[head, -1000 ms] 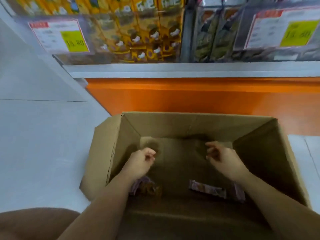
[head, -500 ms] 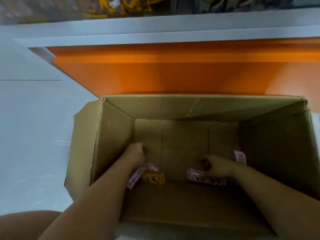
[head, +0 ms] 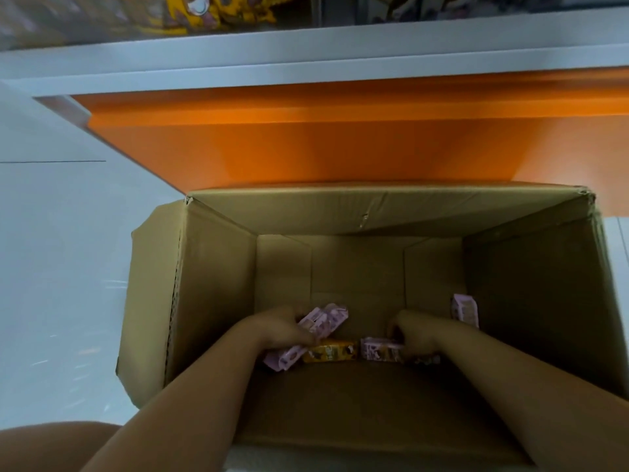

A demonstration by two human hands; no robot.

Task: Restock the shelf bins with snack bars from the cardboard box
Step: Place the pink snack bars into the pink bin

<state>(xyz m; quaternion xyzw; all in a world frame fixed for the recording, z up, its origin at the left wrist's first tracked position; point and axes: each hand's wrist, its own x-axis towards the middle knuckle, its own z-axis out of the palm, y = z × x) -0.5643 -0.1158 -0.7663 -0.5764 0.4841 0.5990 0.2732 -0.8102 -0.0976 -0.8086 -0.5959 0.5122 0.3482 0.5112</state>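
An open cardboard box (head: 218, 267) stands on the floor below me, nearly empty. Both my arms reach down to its bottom. My left hand (head: 277, 330) is closed around pink snack bars (head: 323, 320), which stick out past my fingers on both sides. A yellow snack bar (head: 330, 355) lies on the box floor just right of that hand. My right hand (head: 413, 333) is closed on another pink snack bar (head: 377, 349). One more pink bar (head: 464, 308) leans against the right inner wall. The shelf bins are a blurred strip at the top edge.
An orange shelf base (head: 340, 141) rises right behind the box, with a grey shelf ledge (head: 306, 59) above it. Yellow packets (head: 218, 11) show in the bin above. Pale floor tiles (head: 61, 250) spread out to the left. My knee (head: 51, 444) is at the lower left.
My head tilted down, so the shelf bins slid out of view. Both hands went from the air above the box floor down onto the bars and closed on pink ones.
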